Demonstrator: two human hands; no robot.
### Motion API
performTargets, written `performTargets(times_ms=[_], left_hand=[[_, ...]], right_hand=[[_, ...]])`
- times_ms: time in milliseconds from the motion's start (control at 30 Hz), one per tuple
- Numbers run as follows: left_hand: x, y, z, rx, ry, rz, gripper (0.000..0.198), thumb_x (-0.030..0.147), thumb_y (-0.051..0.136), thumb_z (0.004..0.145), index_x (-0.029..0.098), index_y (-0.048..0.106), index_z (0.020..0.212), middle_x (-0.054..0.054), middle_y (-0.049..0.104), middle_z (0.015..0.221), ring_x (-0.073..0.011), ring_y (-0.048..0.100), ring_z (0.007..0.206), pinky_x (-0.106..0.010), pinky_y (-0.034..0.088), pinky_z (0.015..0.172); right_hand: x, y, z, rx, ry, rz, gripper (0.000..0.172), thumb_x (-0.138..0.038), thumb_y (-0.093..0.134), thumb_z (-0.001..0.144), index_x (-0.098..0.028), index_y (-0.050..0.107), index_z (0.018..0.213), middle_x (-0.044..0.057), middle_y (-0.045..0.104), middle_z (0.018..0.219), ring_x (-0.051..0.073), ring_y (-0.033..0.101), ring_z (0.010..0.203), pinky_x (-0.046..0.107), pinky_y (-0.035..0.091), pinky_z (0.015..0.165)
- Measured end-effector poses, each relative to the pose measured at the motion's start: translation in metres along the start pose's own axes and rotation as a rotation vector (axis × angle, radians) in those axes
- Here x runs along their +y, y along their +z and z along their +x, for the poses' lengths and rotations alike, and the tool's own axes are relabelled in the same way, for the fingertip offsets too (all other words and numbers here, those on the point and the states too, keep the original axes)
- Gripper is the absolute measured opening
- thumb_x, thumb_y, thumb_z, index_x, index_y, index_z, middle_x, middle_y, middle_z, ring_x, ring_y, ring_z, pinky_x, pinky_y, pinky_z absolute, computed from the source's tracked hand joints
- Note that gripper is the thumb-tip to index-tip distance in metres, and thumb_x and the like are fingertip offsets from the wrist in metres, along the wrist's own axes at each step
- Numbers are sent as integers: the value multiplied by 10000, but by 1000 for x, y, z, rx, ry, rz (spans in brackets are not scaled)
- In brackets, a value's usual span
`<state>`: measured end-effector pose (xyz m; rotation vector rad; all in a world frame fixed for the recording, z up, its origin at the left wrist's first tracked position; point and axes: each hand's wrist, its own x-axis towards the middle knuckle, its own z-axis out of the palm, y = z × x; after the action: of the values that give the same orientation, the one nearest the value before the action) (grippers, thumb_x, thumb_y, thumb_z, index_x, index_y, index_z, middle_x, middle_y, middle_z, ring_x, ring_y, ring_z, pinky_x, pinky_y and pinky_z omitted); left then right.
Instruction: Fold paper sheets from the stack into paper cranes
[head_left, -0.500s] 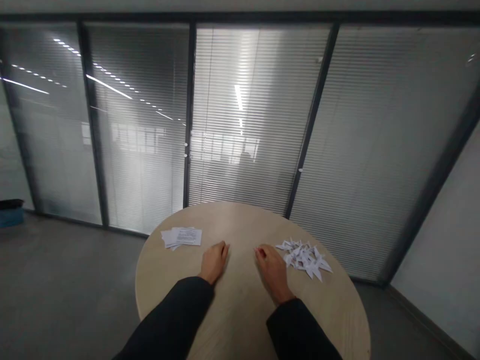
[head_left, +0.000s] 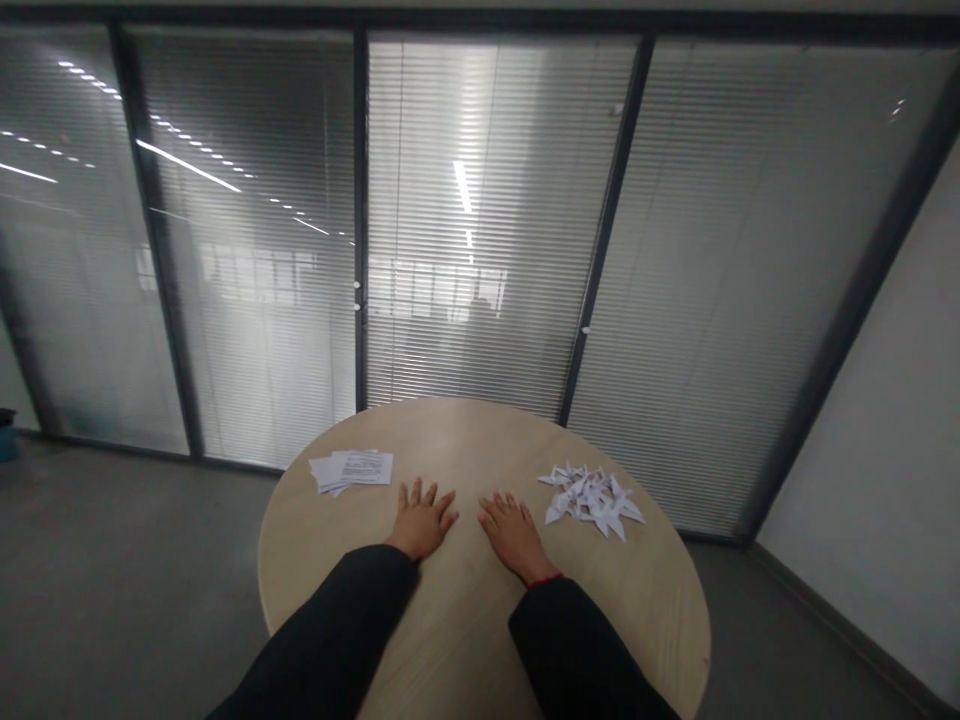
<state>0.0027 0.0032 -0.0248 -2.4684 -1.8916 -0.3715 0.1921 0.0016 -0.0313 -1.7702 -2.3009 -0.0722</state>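
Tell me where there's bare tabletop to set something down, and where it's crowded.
Bare wood on the round table runs along the far edge, behind the paper sheets and folded paper cranes, and between those two piles, beyond the left hand and right hand. The cranes' heap is most crowded.

Two hands of mine: left hand, right hand. One round table. One stack of paper sheets. One heap of paper cranes, too tangled to count. One red wrist string. Four glass panels.
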Motion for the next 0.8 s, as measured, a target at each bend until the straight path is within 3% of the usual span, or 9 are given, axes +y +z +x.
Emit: performTargets(times_ms=[300, 800], left_hand=[[1, 2, 1, -100, -29, -7, 674, 667, 99, 829, 361, 262, 1407, -58, 192, 1508, -350, 47, 1380, -579, 56, 1063], [2, -4, -3, -113, -17, 4, 671, 657, 117, 836, 343, 259, 1412, -65, 193, 1508, -353, 89, 1377, -568, 82, 1065]], right_hand=[[-3, 0, -2, -108, 80, -1, 562, -568, 184, 904, -342, 250, 1414, 21, 170, 1516, 337, 103, 1379, 596, 65, 1048], [-2, 1, 1, -137, 82, -10, 574, -585, 167, 898, -350, 226, 1418, 23, 169, 1518, 324, 113, 1379, 601, 71, 1043]])
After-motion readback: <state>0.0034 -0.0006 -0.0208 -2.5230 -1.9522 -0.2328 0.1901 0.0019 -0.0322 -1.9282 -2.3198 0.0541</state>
